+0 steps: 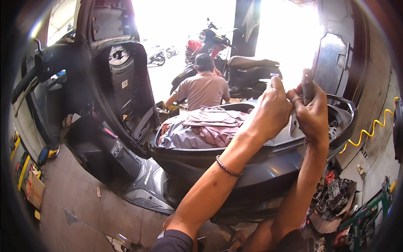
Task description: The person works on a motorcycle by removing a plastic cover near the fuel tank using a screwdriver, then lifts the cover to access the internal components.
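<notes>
Reaching up over the open bay (226, 152) of a black scooter (252, 174), the left hand (270, 107) and right hand (311, 111) are held close together near the tail end. The left hand's fingers are curled in, and a small pale piece (274, 74) is seen at its fingertips; whether it is gripped cannot be told. The right hand is likewise curled, its fingers drawn together; what it has hold of, if anything, cannot be made out. A bead bracelet (228, 166) is worn on the left forearm. The bay is filled with crumpled clothes (220, 126), and the seat (121, 88) is tipped up at the left. Beyond, a capped person (206, 89) is seen from behind beside a second scooter (254, 80). At the right, a coiled yellow hose (371, 132) is set above heaped metal parts (336, 193).
</notes>
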`<move>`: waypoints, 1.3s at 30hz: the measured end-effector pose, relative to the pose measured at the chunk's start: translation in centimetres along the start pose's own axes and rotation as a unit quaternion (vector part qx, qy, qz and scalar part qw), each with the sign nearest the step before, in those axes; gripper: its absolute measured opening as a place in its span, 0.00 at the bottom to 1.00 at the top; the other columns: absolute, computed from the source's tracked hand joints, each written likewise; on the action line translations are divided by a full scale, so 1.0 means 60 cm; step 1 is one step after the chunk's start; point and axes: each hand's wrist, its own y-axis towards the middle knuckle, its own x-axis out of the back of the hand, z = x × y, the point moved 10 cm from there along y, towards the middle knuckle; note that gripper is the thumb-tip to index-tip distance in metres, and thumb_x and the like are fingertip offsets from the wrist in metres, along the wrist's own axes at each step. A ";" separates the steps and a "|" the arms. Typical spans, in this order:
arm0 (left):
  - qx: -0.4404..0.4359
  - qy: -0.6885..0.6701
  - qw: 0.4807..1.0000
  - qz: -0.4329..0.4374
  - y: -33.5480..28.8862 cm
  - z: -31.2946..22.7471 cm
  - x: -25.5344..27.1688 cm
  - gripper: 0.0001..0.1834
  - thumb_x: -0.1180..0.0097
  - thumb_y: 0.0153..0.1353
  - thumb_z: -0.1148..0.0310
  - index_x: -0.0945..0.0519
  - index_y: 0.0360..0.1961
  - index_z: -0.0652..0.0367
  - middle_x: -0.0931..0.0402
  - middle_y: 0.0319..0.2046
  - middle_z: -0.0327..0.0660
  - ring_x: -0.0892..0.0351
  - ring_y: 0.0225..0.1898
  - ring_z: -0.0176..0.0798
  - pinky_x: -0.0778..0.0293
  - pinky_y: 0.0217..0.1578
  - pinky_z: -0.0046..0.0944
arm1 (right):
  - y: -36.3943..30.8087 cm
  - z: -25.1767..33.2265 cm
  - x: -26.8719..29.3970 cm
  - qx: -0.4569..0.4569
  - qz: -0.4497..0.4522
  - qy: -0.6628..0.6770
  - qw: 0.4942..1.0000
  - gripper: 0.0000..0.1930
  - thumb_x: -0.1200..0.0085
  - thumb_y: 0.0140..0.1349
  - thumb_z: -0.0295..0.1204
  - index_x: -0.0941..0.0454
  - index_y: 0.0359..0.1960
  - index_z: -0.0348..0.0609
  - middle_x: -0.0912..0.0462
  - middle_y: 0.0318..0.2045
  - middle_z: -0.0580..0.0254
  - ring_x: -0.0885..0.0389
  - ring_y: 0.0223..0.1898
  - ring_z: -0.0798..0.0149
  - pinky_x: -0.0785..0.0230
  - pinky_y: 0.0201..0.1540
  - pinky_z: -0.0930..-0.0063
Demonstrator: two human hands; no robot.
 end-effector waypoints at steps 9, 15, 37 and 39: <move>0.122 -0.007 0.992 0.041 0.003 0.012 -0.002 0.09 0.49 0.63 0.82 0.25 0.44 0.71 0.29 0.50 0.62 0.22 0.47 0.59 0.24 0.47 0.51 | -0.002 -0.017 0.009 -0.054 -0.003 0.038 0.998 0.08 0.34 0.64 0.22 0.24 0.33 0.39 0.21 0.29 0.68 0.24 0.33 0.76 0.29 0.39 0.77; -0.044 0.014 0.998 0.036 0.001 0.008 0.014 0.10 0.52 0.70 0.74 0.36 0.46 0.69 0.26 0.35 0.64 0.23 0.40 0.69 0.28 0.44 0.58 | -0.003 0.005 0.004 -0.032 -0.008 0.120 0.992 0.07 0.34 0.64 0.25 0.22 0.34 0.38 0.23 0.23 0.71 0.29 0.24 0.79 0.37 0.28 0.80; -0.040 -0.158 0.985 -0.060 0.006 -0.004 0.039 0.11 0.44 0.71 0.72 0.30 0.45 0.67 0.20 0.32 0.51 0.17 0.33 0.42 0.22 0.34 0.42 | 0.003 -0.046 -0.004 -0.086 -0.021 0.161 0.983 0.08 0.38 0.71 0.31 0.18 0.37 0.37 0.27 0.21 0.76 0.41 0.16 0.83 0.52 0.18 0.82; 0.016 -0.209 0.977 -0.028 0.011 0.014 0.027 0.11 0.43 0.71 0.72 0.30 0.45 0.67 0.20 0.33 0.52 0.17 0.33 0.42 0.21 0.34 0.41 | 0.006 -0.017 0.001 -0.003 -0.019 0.113 0.993 0.10 0.37 0.71 0.33 0.19 0.36 0.38 0.29 0.19 0.77 0.42 0.15 0.83 0.53 0.17 0.81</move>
